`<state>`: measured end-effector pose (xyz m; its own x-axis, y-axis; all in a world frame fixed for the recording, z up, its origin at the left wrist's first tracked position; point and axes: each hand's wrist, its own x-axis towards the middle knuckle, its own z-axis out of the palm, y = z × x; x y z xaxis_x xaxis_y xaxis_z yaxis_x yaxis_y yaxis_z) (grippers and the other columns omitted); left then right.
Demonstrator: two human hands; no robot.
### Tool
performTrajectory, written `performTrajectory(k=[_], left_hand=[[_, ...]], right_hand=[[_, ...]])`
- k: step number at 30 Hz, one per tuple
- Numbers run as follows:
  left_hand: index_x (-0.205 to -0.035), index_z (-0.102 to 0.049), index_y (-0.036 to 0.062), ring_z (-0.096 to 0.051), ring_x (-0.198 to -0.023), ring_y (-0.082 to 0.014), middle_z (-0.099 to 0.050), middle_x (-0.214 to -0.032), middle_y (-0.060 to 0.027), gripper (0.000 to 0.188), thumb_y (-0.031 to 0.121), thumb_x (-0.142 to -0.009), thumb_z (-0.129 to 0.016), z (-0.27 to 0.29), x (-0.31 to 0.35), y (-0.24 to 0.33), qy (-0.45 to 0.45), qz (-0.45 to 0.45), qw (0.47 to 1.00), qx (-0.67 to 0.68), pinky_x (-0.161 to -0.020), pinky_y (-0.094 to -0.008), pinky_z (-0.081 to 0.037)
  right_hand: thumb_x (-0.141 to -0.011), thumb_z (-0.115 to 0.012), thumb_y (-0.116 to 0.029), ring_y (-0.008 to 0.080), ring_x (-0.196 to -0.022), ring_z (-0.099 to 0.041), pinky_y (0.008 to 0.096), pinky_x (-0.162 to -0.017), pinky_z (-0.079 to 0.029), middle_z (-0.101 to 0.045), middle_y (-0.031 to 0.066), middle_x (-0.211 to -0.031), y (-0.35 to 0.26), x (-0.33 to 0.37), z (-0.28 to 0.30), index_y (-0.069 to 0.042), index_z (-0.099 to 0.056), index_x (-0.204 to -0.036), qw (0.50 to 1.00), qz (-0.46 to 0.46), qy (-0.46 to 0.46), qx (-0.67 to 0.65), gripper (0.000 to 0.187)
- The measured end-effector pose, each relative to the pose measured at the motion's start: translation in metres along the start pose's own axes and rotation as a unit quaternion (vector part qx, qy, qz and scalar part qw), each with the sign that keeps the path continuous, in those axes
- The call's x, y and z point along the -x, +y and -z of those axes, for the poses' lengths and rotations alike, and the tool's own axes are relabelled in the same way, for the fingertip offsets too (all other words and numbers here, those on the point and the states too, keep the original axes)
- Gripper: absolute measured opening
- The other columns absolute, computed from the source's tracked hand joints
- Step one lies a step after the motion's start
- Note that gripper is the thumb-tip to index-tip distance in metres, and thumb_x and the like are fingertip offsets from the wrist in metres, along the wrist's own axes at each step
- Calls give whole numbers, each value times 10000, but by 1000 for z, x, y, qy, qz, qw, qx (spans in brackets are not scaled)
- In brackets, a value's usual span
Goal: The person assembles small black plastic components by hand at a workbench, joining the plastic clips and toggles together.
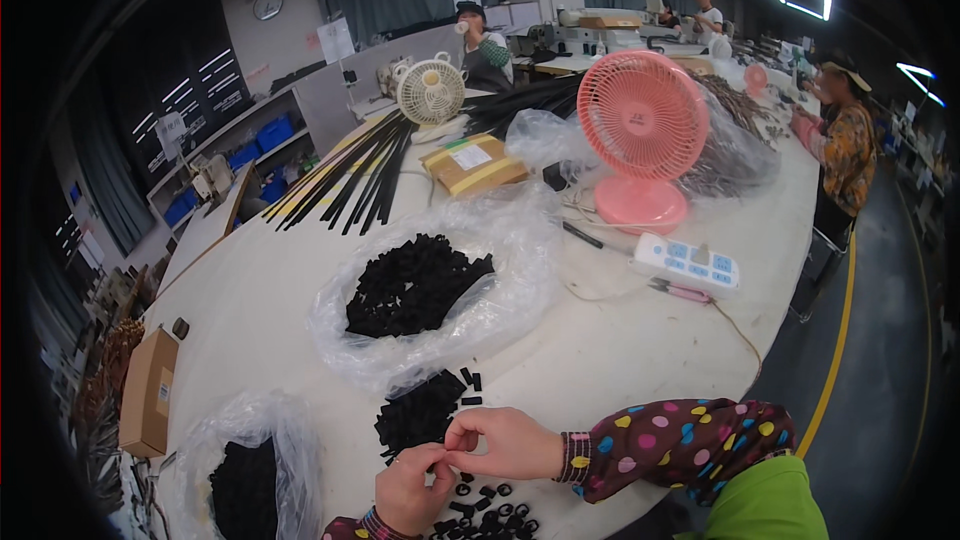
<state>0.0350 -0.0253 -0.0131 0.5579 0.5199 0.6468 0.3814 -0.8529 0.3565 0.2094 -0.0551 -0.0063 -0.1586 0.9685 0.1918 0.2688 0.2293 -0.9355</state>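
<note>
My left hand (408,493): pinching 1 small black ring (440,456); my right hand (503,442): pinching it too
Ring: between both hands' fingertips, above loose rings (492,518) on bench (640,350)
Care: keep fingertips square; light pressure

Single head-worn fisheye view, looking down and forward across the white worktable (250,310) from its near edge. Hands (470,460) sit close, at the bottom of frame (rim heavily vignetted, straight edges bowed); the far room shows small along the top.
</note>
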Motion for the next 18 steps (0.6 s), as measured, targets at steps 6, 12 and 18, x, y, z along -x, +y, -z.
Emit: performTrajectory(k=[6,12,18], left_hand=[[-918,-492,42,-623,-649,-239,-615,-797,-107,322,-53,-655,-651,-6,-5,3,31,-36,999,8,-577,-281,-510],[-928,-466,19,-630,-698,-204,-592,-833,-121,318,-60,-668,-629,-5,9,7,4,50,997,63,-639,-275,-523],[-950,-476,-19,-609,-781,-150,-580,-834,-105,251,-34,-733,-600,2,4,14,-45,227,953,196,-688,-264,-515]], right_hand=[[-741,-639,-257,215,-703,-614,311,-625,-479,-616,81,-744,-1,6,6,-42,-597,-779,994,69,41,75,223],[-736,-640,-211,198,-739,-618,292,-675,-483,-624,58,-773,-1,9,3,-45,-611,-800,998,34,-4,58,180],[-742,-627,-218,230,-708,-602,318,-626,-467,-611,70,-735,7,9,0,-49,-576,-772,989,118,30,84,178]])
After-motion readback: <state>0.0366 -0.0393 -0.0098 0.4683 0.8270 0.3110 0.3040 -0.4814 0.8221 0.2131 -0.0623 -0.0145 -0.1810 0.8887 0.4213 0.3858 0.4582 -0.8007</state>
